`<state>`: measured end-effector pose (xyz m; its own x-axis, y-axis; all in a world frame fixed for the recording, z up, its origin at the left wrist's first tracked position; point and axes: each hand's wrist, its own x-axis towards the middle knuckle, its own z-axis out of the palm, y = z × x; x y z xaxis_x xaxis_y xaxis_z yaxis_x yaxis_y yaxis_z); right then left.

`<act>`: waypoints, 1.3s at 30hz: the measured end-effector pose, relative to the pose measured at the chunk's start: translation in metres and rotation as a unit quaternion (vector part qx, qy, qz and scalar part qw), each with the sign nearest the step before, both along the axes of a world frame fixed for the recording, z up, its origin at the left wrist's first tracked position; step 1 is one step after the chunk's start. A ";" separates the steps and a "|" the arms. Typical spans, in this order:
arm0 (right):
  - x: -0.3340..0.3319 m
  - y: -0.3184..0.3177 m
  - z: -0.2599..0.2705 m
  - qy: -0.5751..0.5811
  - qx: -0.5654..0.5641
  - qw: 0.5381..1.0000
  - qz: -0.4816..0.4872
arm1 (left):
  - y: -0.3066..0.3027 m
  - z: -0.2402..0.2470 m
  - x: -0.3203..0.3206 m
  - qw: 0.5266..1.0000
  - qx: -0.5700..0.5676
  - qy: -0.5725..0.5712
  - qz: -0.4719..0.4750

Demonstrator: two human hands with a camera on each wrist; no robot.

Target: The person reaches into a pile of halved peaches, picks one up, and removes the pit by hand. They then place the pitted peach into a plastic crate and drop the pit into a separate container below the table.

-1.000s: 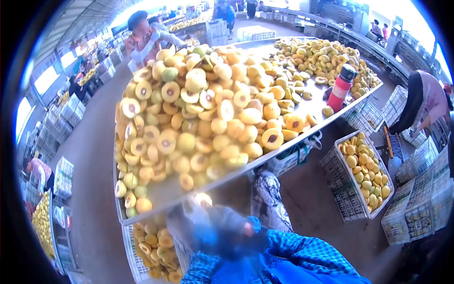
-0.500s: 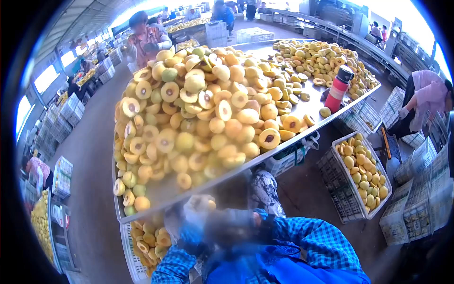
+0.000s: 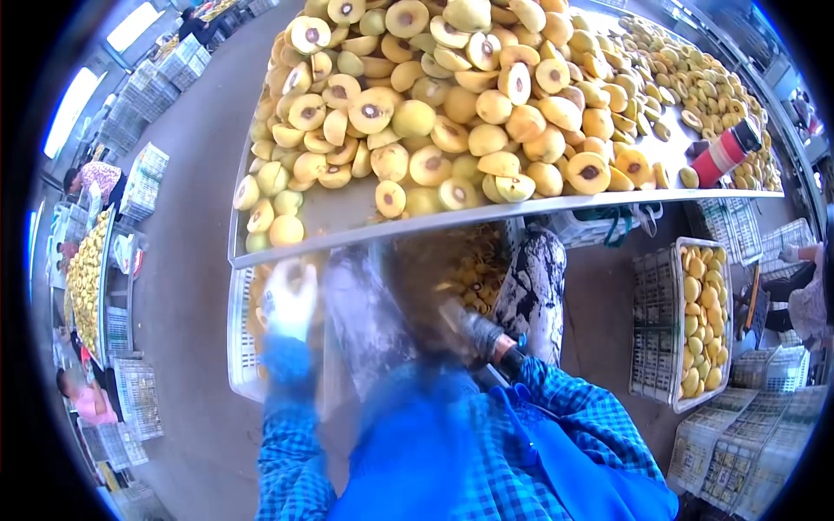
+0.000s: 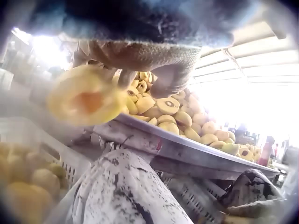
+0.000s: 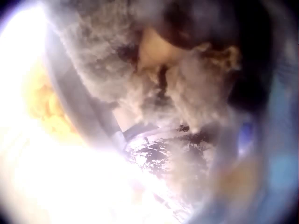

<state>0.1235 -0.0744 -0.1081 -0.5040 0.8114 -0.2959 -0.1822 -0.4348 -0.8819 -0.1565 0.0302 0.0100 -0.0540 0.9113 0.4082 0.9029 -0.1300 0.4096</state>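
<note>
My left hand (image 3: 291,300), in a whitish glove, is over the crate at the left below the table edge. In the left wrist view its fingers hold a halved yellow peach (image 4: 88,95) with a reddish hollow, blurred. My right hand (image 3: 473,332), in a dirty grey glove, is between the knees, over a container of peach pieces (image 3: 478,282). The right wrist view shows its gloved fingers (image 5: 201,88) bent around a tan patch; I cannot tell what that is. A heap of halved peaches (image 3: 452,130), many showing brown centres, covers the metal table (image 3: 339,227).
The left crate (image 3: 243,334) holds peach halves. At the right, another crate (image 3: 638,326) of peaches stands on the floor. A red bottle (image 3: 723,158) with a dark cap is near the table's right edge. Stacked crates (image 3: 708,443) and several people are around.
The view has tilted downward. My hands were close together in front of the body; the left has moved left over the crate, and the right is now over the container between the knees.
</note>
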 end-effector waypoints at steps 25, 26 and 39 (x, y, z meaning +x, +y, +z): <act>-0.014 0.044 0.087 -0.249 0.381 0.843 -0.286 | 0.017 -0.002 0.144 0.647 -0.223 -0.716 -0.139; -0.020 0.046 0.072 -0.380 0.462 0.758 -0.260 | 0.014 -0.006 0.147 0.649 -0.221 -0.716 -0.132; -0.022 0.023 0.097 -0.501 0.530 0.640 -0.241 | -0.017 -0.018 0.168 0.675 -0.189 -0.710 -0.064</act>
